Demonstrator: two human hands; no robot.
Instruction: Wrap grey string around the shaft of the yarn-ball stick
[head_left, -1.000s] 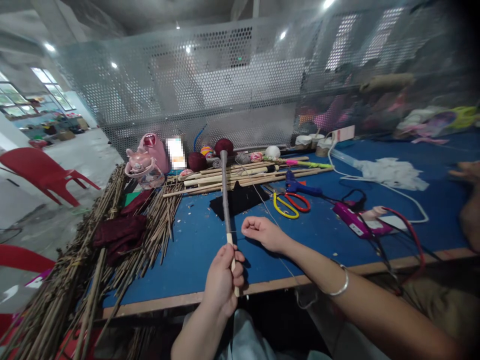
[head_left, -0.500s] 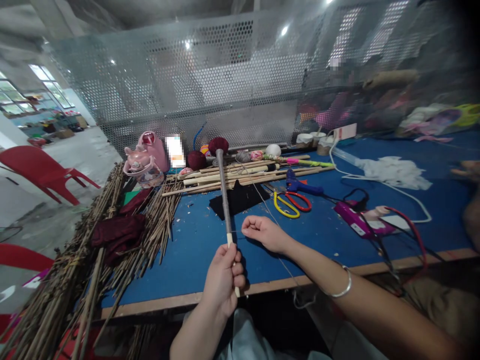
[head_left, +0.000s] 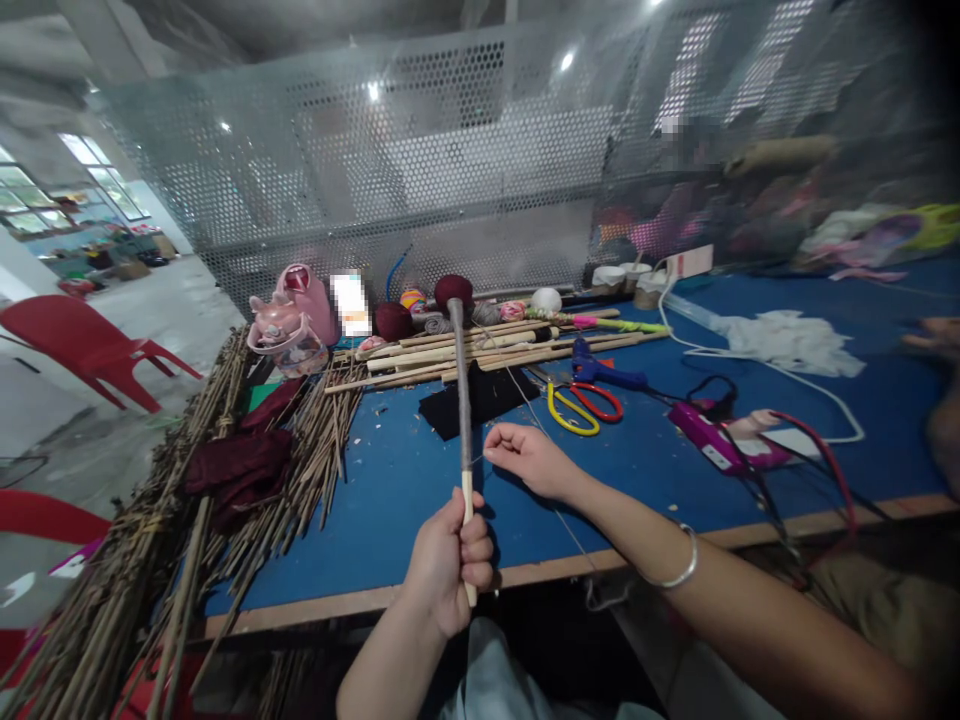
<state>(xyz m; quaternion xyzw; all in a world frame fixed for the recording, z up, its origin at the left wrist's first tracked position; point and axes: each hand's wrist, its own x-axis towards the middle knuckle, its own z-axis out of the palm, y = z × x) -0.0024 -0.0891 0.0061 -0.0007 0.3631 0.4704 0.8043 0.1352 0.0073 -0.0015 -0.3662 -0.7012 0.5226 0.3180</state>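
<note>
My left hand (head_left: 454, 560) is wrapped round the bare, pale lower end of a wooden stick (head_left: 463, 400). Grey yarn covers the stick's upper length, and a dark red ball-shaped head (head_left: 454, 291) tops it. To the right of the stick, my right hand (head_left: 529, 460) pinches a thin grey yarn that runs to the lower edge of the wrapping. The loose yarn (head_left: 570, 532) trails down over the table's front edge. Behind the stick lies a black cloth (head_left: 487, 398). Scissors (head_left: 576, 410) with yellow and red handles and a blue glue gun (head_left: 607, 370) rest beyond my right hand.
Bundled twigs (head_left: 172, 500) with a dark red cloth (head_left: 238, 465) fill the left side. Wooden sticks and yarn balls line the back, before a perforated metal screen (head_left: 450, 150). A purple power strip (head_left: 720, 440) with cables lies right. Another person's hand (head_left: 937, 335) shows at the right edge.
The top of the stick has swung a little to the right, so it stands more upright. My right hand still holds the yarn in nearly the same place.
</note>
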